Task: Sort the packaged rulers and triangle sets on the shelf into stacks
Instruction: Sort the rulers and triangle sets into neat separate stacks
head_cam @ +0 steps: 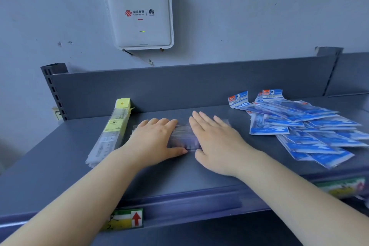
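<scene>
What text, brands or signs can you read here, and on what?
"WiFi 7": top right corner of the white router on the wall.
"China unicom" and "HUAWEI" with logos: router front.
"GEOMETRIC": header cards of the blue packets.
Red up arrow: shelf-edge tag.
Yellow label on the ruler stack: too small to read.
Right shelf-edge tag: blurred.

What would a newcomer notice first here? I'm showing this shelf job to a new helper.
First, the two hands, left hand and right hand, pressed flat on blurred clear packets mid-shelf. Next, the messy blue packets fanned out on the right, against the tidy yellow-labelled stack on the left. Above, a white router hangs on the wall.
</scene>
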{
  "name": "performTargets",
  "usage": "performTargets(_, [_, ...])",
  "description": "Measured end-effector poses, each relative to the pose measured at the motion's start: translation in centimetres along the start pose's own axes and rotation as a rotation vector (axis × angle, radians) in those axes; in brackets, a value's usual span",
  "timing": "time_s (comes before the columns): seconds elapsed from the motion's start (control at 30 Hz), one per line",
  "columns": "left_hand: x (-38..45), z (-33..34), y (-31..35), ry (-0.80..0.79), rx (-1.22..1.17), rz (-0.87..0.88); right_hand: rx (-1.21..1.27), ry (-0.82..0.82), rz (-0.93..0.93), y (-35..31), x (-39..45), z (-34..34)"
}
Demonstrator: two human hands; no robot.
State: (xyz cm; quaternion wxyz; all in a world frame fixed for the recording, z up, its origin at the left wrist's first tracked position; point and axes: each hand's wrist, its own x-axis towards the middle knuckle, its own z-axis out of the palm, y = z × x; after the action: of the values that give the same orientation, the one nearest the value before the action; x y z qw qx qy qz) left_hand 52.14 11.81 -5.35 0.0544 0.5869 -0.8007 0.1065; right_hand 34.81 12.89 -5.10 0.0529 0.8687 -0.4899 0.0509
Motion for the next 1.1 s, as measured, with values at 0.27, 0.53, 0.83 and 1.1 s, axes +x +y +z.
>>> performTargets(0.27, [0.0,0.0,0.0,0.028,0.023,0.022,-0.007,-0.047,0.039,1.8,-0.7,-0.9])
performTargets(0.53, [-0.3,-0.2,0.2,0.031,0.039,0.043,0.005,-0.056,0.107,3.5,-1.8,-0.9])
performTargets(0.83, [-0.3,-0.1,0.3,0.033,0.059,0.027,-0.008,0.012,-0.021,2.0,-1.1,-1.3])
performTargets(1.1, [-1.1,-1.0,-0.1,0.059,-0.067,0.016,0.019,-0.095,0.015,1.2,0.3,-1.5])
